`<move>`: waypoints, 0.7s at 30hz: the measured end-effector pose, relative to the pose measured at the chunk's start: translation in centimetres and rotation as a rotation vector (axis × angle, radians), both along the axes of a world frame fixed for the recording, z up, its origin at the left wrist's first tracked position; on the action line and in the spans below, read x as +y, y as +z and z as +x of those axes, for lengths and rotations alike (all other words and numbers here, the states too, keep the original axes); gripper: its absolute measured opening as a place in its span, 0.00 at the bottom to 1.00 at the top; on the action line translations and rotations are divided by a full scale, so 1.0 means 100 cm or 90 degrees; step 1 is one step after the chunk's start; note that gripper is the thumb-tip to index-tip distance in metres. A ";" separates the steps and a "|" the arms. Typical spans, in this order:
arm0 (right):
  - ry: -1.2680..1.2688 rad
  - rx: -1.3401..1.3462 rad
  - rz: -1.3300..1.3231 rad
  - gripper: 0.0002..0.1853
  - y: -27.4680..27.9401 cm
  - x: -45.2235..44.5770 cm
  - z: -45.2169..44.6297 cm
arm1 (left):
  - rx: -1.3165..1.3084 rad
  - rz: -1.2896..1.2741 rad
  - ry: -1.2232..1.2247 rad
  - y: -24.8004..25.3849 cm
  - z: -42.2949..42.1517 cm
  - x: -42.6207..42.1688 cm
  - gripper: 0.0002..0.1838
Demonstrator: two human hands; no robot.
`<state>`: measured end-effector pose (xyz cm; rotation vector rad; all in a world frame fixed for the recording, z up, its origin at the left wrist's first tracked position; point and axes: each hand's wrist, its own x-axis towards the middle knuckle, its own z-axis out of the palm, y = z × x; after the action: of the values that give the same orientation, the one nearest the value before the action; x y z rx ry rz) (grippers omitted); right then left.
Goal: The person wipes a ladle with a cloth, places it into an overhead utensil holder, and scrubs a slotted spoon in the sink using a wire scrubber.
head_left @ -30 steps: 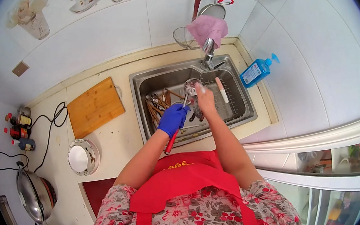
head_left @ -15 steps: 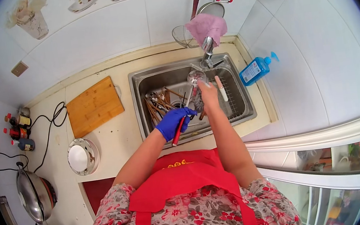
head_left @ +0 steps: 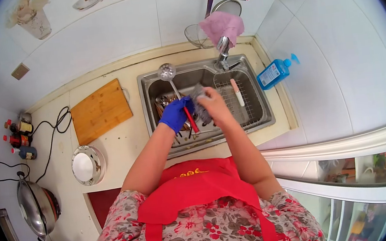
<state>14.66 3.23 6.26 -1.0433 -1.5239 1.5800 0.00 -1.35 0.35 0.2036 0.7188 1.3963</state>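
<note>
My left hand (head_left: 176, 114), in a blue glove, is closed round the shaft of a slotted ladle (head_left: 167, 72) with a red handle. The ladle's round metal head is up over the sink's back left rim. Bare and closed, my right hand (head_left: 215, 106) holds a grey cloth (head_left: 200, 104) close beside the ladle's handle. Both hands are over the steel sink (head_left: 144, 85). Wooden and metal utensils (head_left: 163, 102) lie at the left of the basin, partly hidden by my left hand. A knife with a pink and white surface (head_left: 237, 92) rests on the wire rack at the right.
A pink cloth (head_left: 221, 26) hangs over the faucet (head_left: 223, 51). A blue soap bottle (head_left: 274, 74) stands right of the sink. On the left are a cutting board (head_left: 101, 112), stacked bowls (head_left: 84, 166), a black cord, several bottles and a lidded pan (head_left: 31, 209).
The ladle's head has swung left and up, away from my right hand. My left hand has moved a little up and left, and the grey cloth now shows beside the red handle.
</note>
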 end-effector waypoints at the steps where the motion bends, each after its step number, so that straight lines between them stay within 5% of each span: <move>1: -0.001 0.001 0.001 0.17 -0.003 -0.009 -0.006 | -0.036 0.048 0.056 -0.011 0.000 0.007 0.08; 3: 0.001 -0.238 0.471 0.21 -0.011 -0.028 -0.017 | -0.093 0.050 0.039 -0.004 0.000 0.014 0.07; 6: -0.032 -0.441 0.448 0.23 0.003 -0.058 -0.027 | -0.095 -0.011 0.033 -0.011 -0.006 0.022 0.09; 10: -0.074 -0.371 0.517 0.27 -0.017 -0.043 -0.022 | -0.009 -0.050 0.082 0.007 -0.002 0.026 0.11; 12: -0.014 -0.120 -0.054 0.21 -0.003 -0.034 -0.015 | -0.004 0.023 0.142 0.004 -0.002 0.025 0.13; 15: -0.031 0.118 -0.230 0.17 0.005 -0.043 -0.007 | -0.023 0.034 0.163 0.014 -0.004 0.027 0.15; 19: -0.055 0.153 -0.251 0.12 -0.010 -0.035 0.003 | -0.133 0.026 0.178 -0.002 0.005 0.041 0.15; 21: -0.068 0.180 -0.357 0.12 -0.010 -0.026 0.009 | -0.289 -0.102 0.278 -0.001 0.016 0.047 0.11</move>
<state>15.58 0.60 5.22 -1.1080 -0.8372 2.0321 1.60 3.35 0.21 -0.4098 0.5044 1.7085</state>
